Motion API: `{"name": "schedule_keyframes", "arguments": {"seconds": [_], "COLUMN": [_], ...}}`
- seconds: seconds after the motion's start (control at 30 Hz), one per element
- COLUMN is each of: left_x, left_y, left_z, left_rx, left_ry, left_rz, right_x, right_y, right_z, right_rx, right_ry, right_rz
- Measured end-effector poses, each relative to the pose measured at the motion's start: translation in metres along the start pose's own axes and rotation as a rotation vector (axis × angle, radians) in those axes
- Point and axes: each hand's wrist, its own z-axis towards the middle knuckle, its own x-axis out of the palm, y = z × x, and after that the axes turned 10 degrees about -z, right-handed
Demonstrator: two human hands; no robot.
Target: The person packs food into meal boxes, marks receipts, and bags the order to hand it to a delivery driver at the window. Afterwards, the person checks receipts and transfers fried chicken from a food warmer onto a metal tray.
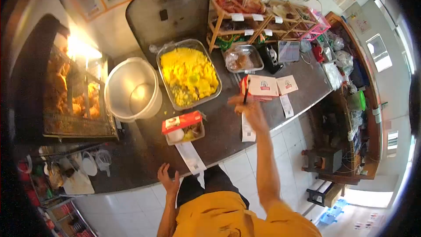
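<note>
My right hand is closed around a slim black pen, held over the counter beside a stack of printed paper food boxes. A paper receipt lies partly under that forearm's side. At the counter's front edge my left hand has its fingers apart and holds nothing. Nearest to it is another long receipt, which runs from a filled food box to the edge. That box has a red lid flap partly raised, with a white round item and yellow food showing inside.
A metal tray of yellow food stands behind the box, beside a white plastic bucket. A lit glass food warmer is at the left. Wooden racks with packaged goods and a small metal tray sit at the back.
</note>
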Motion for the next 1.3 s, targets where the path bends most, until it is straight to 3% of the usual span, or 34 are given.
{"name": "schedule_keyframes", "arguments": {"seconds": [0.1,0.13,0.17,0.23,0.3,0.37,0.4,0.5,0.53,0.57,0.63,0.67,0.77,0.87,0.97,1.17,1.2,1.3], "left_x": [-0.01,-0.013,-0.014,-0.02,-0.02,-0.018,-0.014,-0.003,0.001,0.002,0.009,0.012,0.012,0.009,0.001,-0.011,-0.014,-0.03], "left_y": [0.019,0.017,0.021,0.004,-0.005,-0.013,-0.019,-0.039,-0.046,-0.053,-0.062,-0.062,-0.042,-0.026,-0.031,-0.011,-0.007,0.005], "left_z": [-0.027,-0.036,-0.05,-0.068,-0.093,-0.121,-0.134,-0.164,-0.169,-0.174,-0.177,-0.178,-0.178,-0.168,-0.146,-0.122,-0.125,-0.134], "left_rx": [-0.075,-0.105,-0.163,-0.253,-0.412,-0.547,-0.622,-0.564,-0.552,-0.593,-0.663,-0.721,-0.809,-0.718,-0.686,-0.644,-0.634,-0.586], "left_ry": [-0.106,-0.144,-0.223,-0.327,-0.4,-0.445,-0.459,-0.484,-0.529,-0.536,-0.557,-0.552,-0.527,-0.512,-0.525,-0.374,-0.357,-0.362], "left_rz": [0.044,0.056,0.077,0.153,0.196,0.222,0.223,0.386,0.366,0.355,0.32,0.273,0.177,0.139,0.047,-0.044,-0.06,-0.076], "right_x": [-0.055,-0.08,-0.101,-0.126,-0.132,-0.142,-0.151,-0.159,-0.174,-0.187,-0.208,-0.198,-0.212,-0.184,-0.183,-0.11,-0.095,-0.074], "right_y": [0.066,0.057,0.068,0.09,0.111,0.105,0.073,0.101,0.076,0.07,0.081,0.139,0.145,0.181,0.168,0.129,0.131,0.129], "right_z": [0.116,0.172,0.22,0.302,0.337,0.384,0.437,0.422,0.457,0.461,0.459,0.389,0.361,0.285,0.223,0.096,0.079,0.055], "right_rx": [-0.322,-0.463,-0.321,-0.227,-0.315,-0.376,-0.306,-0.344,-0.602,-0.614,-0.594,-0.182,-0.114,-0.057,-0.192,0.037,0.091,0.062], "right_ry": [-0.511,-0.645,-0.751,-0.807,-0.843,-0.857,-0.924,-0.749,-0.891,-0.7,-0.318,-0.273,-0.011,-0.194,0.084,0.33,0.283,0.434], "right_rz": [-0.342,-0.482,-0.659,-0.927,-0.922,-1.025,-1.104,-1.058,-1.025,-0.699,-0.059,-0.033,0.298,0.366,0.06,0.331,0.328,0.425]}}
